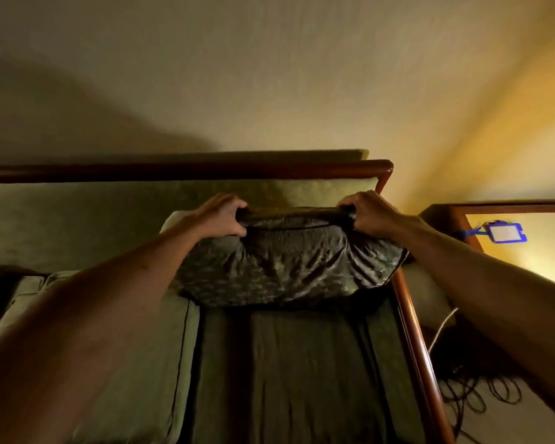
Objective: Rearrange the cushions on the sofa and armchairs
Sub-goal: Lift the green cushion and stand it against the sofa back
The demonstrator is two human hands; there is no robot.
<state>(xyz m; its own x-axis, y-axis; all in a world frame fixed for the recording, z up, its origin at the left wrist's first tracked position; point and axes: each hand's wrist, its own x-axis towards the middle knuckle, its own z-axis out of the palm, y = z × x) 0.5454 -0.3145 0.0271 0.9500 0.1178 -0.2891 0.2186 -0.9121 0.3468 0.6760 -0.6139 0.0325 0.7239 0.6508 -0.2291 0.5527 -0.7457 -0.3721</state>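
A dark green patterned cushion (289,267) leans against the sofa backrest (109,216) at the right end of the sofa. My left hand (223,217) grips its top left corner and my right hand (370,214) grips its top right corner. The fabric bunches between the two hands. Below the cushion lies a dark seat cushion (302,373). A lighter green seat cushion (135,363) lies to the left, partly hidden by my left forearm.
A wooden frame rail (414,347) runs along the sofa's right side and top. To the right stands a wooden side table (462,219) with a blue badge holder (507,232). Black and white cables (474,395) lie on the floor beside the sofa. A wall rises behind.
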